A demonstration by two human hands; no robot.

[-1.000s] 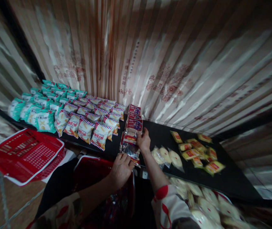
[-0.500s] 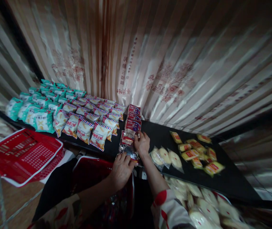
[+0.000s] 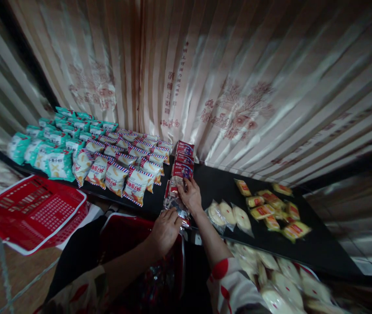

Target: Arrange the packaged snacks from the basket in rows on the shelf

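Note:
A row of red and dark-blue snack packets (image 3: 183, 170) runs from the curtain toward me, partly overlapping. Silvery, see-through parts of packets (image 3: 174, 203) show at the near end of this row. My right hand (image 3: 191, 197) is over the row from the right, its thumb and bent fingers closed on a red packet near the middle. At the table's front edge, my left hand (image 3: 165, 233) has its fingers curled together over the near end of the silvery packet. Its fingertips are partly hidden.
White striped snack bags (image 3: 116, 176) and teal bags (image 3: 60, 165) stand left on the black table (image 3: 212, 183). Round white cakes in clear wrap (image 3: 227, 213) and yellow packets (image 3: 261, 211) lie right. A red basket (image 3: 42, 209) is at left; another (image 3: 123, 222) sits below my arms.
My right hand has shifted slightly left and toward the far end on the packets, its fingers lying closer against them. My left hand stays at the near end. The view has tilted slightly.

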